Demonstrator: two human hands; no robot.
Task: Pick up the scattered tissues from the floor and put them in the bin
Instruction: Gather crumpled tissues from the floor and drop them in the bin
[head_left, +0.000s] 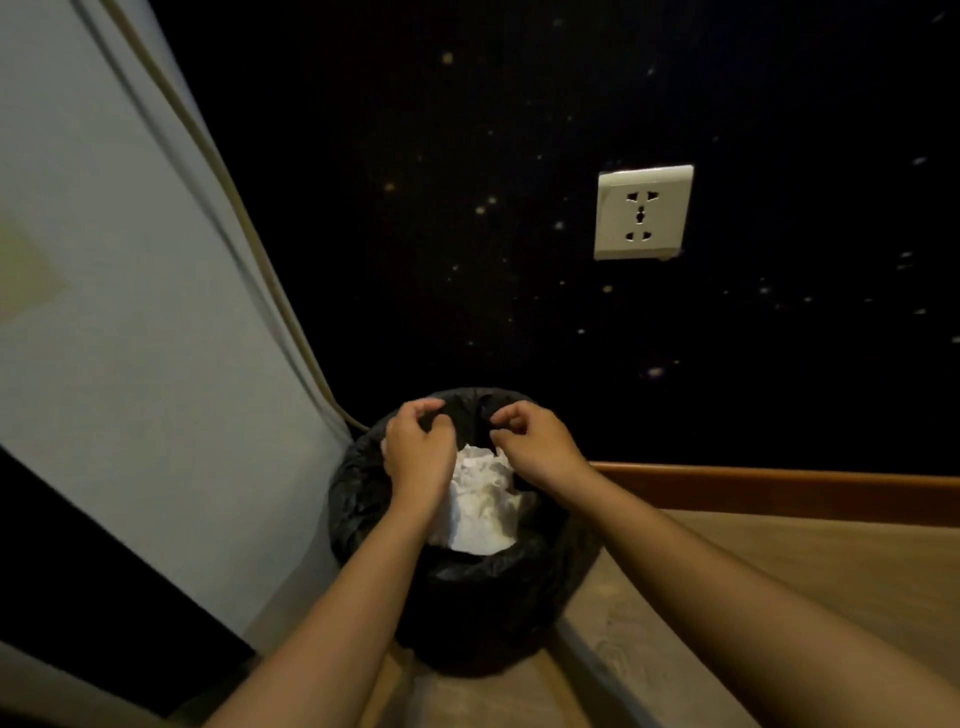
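We see crumpled white tissues (483, 499) inside the black-lined bin (467, 597), directly below both grips, left hand (418, 449) and right hand (537, 444) with fingers curled, apparently holding nothing, wooden floor (779, 571), dark wall, white socket (643, 212), pale curtain (130, 338).

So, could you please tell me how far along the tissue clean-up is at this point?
Done: a heap of crumpled white tissues already lies inside the black-lined bin. In hand: the left hand and right hand hover over the bin's mouth, fingers curled; whether either grip holds anything is unclear. Left: the wooden floor in view shows no stray tissues, but little of it is in view.
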